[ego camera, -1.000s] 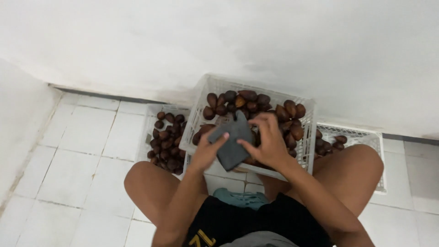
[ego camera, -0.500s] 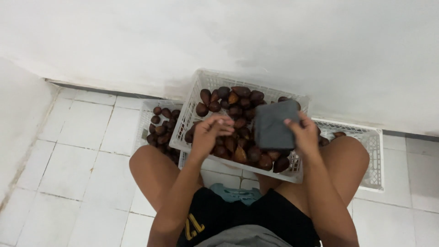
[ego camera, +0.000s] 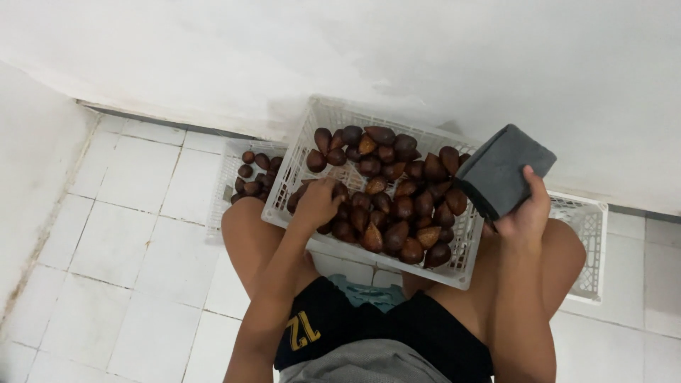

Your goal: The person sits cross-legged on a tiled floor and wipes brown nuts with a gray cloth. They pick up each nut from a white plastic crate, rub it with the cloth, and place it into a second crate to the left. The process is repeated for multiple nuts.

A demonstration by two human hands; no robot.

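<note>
A white plastic crate point(ego camera: 306, 152) rests across my knees, filled with several dark brown scaly fruits point(ego camera: 397, 191). My left hand point(ego camera: 318, 203) reaches into the crate's near left corner, its fingers curled down among the fruits; whether it grips one is hidden. My right hand point(ego camera: 526, 213) is held out past the crate's right side, above my right knee. It grips a folded dark grey cloth point(ego camera: 501, 170) from below.
Two more white crates stand on the white tiled floor point(ego camera: 135, 234) under my legs: the left crate point(ego camera: 225, 170) holds several brown fruits, the right crate point(ego camera: 593, 234) shows its rim only. A white wall point(ego camera: 425, 64) rises just behind them.
My right hand has carried the grey cloth from over the crate's middle out to the right. My left hand let go of the cloth and dropped into the fruits.
</note>
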